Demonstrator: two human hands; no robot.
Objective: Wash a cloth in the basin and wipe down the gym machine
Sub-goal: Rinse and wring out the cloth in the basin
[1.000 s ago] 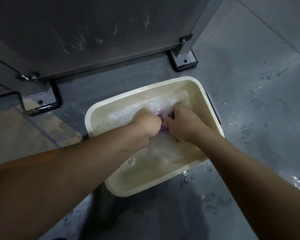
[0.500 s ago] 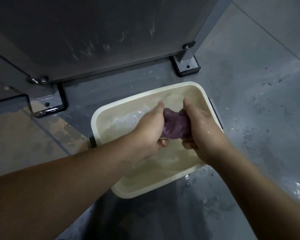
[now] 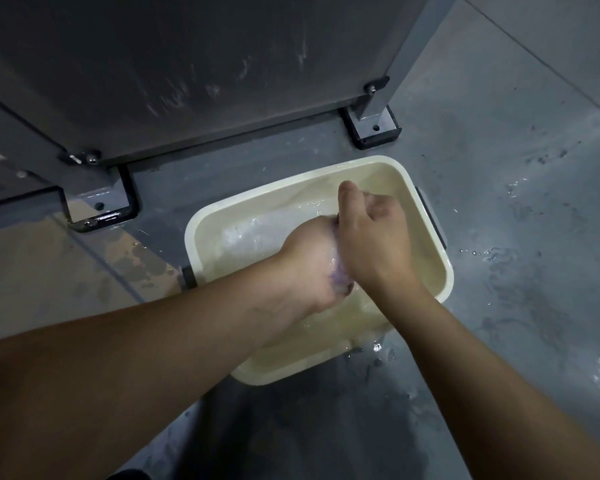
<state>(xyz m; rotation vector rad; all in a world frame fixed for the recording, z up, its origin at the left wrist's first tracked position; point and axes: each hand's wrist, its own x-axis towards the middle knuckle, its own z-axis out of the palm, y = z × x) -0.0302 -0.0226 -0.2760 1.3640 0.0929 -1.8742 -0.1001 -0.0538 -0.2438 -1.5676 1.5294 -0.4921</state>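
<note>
Scrubbing purple cloth [image 3: 340,278] low over basin [image 3: 326,370] water, left hand [image 3: 309,261] and right hand [image 3: 371,244] fingers clamped on it; best to rub fold against fold, then wring out fully before machine [image 3: 174,71].

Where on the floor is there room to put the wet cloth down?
Bare floor lies right of the basin, though splashed. It is crowded behind the basin, where the machine's feet stand, and inside it, where the left hand and right hand squeeze the cloth.
</note>
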